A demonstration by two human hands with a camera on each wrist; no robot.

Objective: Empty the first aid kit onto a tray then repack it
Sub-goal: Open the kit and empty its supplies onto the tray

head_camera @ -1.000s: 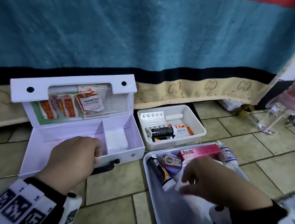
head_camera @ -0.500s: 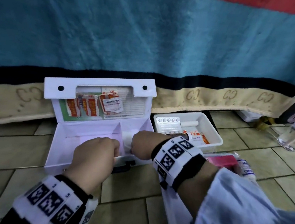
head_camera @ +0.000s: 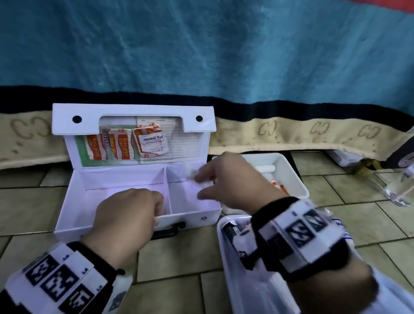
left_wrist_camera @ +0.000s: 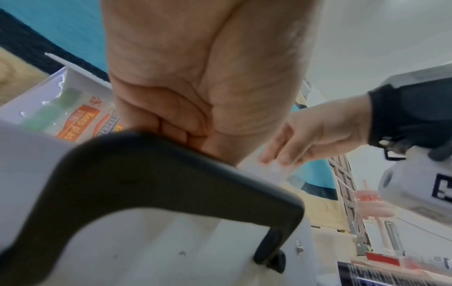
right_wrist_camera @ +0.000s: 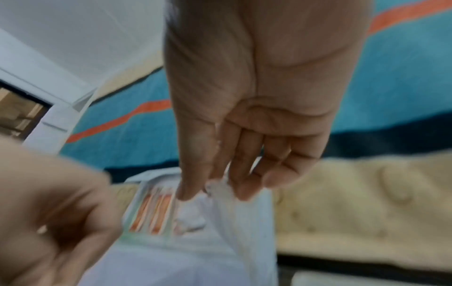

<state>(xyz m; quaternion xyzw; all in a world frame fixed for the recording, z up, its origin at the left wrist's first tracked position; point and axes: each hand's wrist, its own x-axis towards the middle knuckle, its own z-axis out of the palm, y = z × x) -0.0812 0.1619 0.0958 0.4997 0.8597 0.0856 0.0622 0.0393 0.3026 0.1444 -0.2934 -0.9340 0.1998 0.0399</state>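
The first aid kit (head_camera: 138, 201) sits open on the floor, both compartments looking bare while supplies lie on the tray (head_camera: 222, 235) (repacking seemingly just starting), left hand (head_camera: 124, 219) curled over its front wall, right hand (head_camera: 231, 181) pinching something small and blurred above the right compartment.

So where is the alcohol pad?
In the head view the alcohol pad is tucked in the open kit's lid, right of the orange plasters, above the right hand.
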